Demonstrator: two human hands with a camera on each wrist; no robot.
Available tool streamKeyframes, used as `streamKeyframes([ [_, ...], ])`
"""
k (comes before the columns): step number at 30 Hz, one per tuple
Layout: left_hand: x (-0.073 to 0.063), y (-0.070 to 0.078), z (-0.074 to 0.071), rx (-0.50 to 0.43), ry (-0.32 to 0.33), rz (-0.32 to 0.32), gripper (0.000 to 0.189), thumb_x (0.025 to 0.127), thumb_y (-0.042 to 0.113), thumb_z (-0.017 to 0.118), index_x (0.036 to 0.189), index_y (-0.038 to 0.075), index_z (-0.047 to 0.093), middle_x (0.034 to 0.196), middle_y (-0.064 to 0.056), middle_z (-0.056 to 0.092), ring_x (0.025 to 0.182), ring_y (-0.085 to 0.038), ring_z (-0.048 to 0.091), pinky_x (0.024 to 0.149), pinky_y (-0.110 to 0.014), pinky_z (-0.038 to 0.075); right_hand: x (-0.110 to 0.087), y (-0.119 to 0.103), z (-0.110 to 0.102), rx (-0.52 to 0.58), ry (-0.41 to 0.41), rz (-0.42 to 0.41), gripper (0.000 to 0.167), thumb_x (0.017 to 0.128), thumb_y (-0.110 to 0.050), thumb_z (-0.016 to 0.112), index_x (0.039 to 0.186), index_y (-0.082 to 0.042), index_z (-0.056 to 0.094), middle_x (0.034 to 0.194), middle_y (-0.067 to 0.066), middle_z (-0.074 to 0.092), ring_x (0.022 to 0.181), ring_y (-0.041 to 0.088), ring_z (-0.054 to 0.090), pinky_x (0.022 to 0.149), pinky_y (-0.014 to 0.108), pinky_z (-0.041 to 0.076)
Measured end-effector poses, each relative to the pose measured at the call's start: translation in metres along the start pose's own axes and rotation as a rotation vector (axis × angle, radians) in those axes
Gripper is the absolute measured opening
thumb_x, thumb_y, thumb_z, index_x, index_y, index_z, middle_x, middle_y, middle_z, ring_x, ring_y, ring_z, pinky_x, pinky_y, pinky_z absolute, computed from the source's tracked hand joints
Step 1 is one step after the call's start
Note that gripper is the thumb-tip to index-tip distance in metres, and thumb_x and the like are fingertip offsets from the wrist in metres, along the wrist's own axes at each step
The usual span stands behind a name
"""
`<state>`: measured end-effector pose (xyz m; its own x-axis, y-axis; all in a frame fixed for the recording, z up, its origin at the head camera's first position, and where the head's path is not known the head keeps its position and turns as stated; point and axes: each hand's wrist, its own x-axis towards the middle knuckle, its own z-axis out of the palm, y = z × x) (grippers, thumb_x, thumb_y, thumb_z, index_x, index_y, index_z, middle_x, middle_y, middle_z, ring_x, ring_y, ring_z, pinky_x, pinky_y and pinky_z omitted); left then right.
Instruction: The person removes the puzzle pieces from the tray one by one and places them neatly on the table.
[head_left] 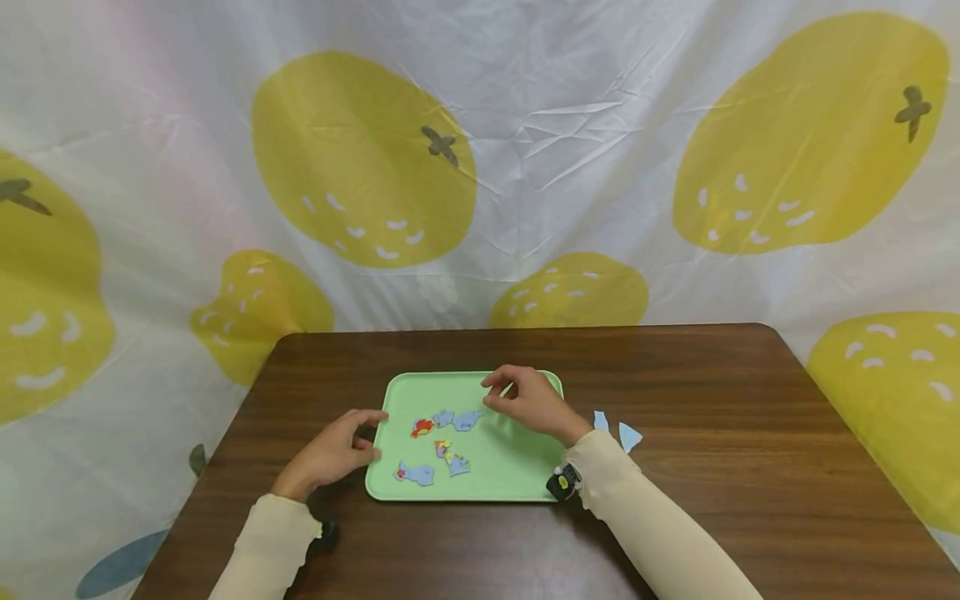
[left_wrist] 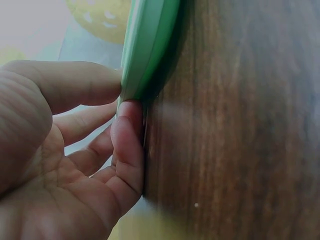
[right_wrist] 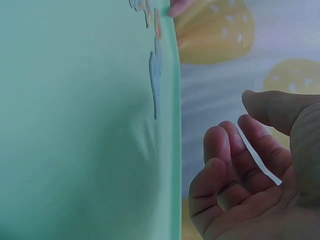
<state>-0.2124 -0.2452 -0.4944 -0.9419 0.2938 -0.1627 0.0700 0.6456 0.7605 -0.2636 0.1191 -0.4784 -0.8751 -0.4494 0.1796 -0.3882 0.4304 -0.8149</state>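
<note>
A light green tray (head_left: 510, 475) lies on the wooden table with several thin, irregular cut-out pieces on it. Among them are a red piece (head_left: 423, 427), a grey-blue piece (head_left: 467, 421) and a lower-left blue piece (head_left: 416, 474). At the tray's left edge, the left hand (head_left: 333, 450) touches the rim with thumb and fingertips; its wrist view shows loosely bent fingers against the green rim (left_wrist: 145, 55). The right hand (head_left: 532, 404) hovers over the tray's upper right, thumb and index finger apart. Its wrist view shows bent fingers (right_wrist: 217, 145) and no held piece that I can make out.
Two pale blue pieces lie just right of the tray: a narrow one (head_left: 601, 421) and a triangular one (head_left: 629, 436). The brown table (head_left: 712, 467) backs onto a white curtain (head_left: 570, 192) printed with yellow fruit. A dark camera (head_left: 564, 482) is strapped at the right wrist.
</note>
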Motion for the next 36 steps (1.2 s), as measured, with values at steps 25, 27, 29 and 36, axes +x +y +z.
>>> streamKeyframes([
  [25,-0.001,-0.001,0.002,-0.04,0.006,-0.02,0.058,0.097,0.01,0.075,0.151,0.011,0.056,0.152,-0.02,0.051,0.115,-0.028,0.066,0.084,-0.035,0.055,0.023,0.009,0.033,-0.068,-0.198,0.103,0.039,0.088,-0.012,0.087,0.125,-0.011,0.075,0.112,0.004,0.075,0.098,0.016,0.068,0.086,0.033,0.056],
  [27,-0.002,-0.001,0.003,-0.047,0.007,-0.02,0.058,0.096,0.009,0.076,0.151,0.011,0.056,0.152,-0.02,0.051,0.115,-0.029,0.067,0.084,-0.036,0.056,0.023,0.008,0.034,-0.083,-0.196,0.1,0.039,0.087,-0.009,0.087,0.125,-0.012,0.075,0.112,0.004,0.074,0.097,0.016,0.067,0.087,0.034,0.056],
  [29,-0.002,-0.001,0.003,-0.055,0.008,-0.022,0.058,0.096,0.008,0.076,0.151,0.01,0.056,0.153,-0.021,0.051,0.115,-0.029,0.067,0.084,-0.036,0.056,0.022,0.007,0.034,-0.102,-0.19,0.092,0.038,0.088,-0.007,0.086,0.124,-0.013,0.075,0.111,0.003,0.074,0.096,0.016,0.068,0.087,0.035,0.056],
  [36,-0.001,-0.001,0.002,-0.059,0.003,-0.011,0.059,0.097,0.008,0.075,0.152,0.009,0.055,0.153,-0.022,0.05,0.116,-0.03,0.067,0.085,-0.036,0.056,0.022,0.007,0.036,-0.146,-0.164,0.097,0.033,0.089,-0.004,0.083,0.12,-0.016,0.077,0.102,0.0,0.074,0.093,0.014,0.066,0.087,0.037,0.056],
])
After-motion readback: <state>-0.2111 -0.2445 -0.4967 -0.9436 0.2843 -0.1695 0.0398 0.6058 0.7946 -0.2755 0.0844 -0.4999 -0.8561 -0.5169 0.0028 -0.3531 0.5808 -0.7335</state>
